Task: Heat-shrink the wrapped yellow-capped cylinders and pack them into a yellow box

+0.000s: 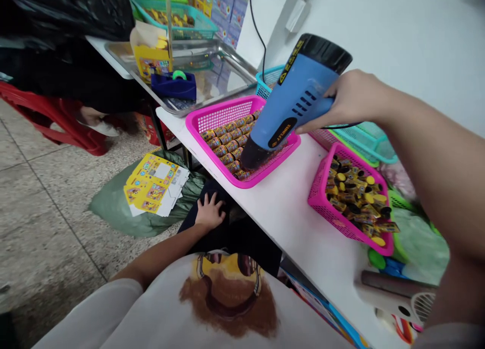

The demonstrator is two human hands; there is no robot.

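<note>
My right hand (354,99) is closed round the handle of a blue heat gun (293,101). Its black nozzle points down into a pink basket (197,117). Rows of small labelled bottles (231,139) lie on their sides in that basket, some hidden behind the nozzle. On my dark-clothed thigh, below the table edge, rests my left hand (211,212), fingers spread and holding nothing. A second pink basket (316,200) to the right holds a loose heap of small bottles (356,192) with yellow and black caps.
A metal tray (212,91) with a blue tape dispenser (174,86) and a yellow box stands at the back left. Flat yellow cartons (155,185) lie on a green bag (113,202) on the floor. Someone sits on a red stool (49,119) at left.
</note>
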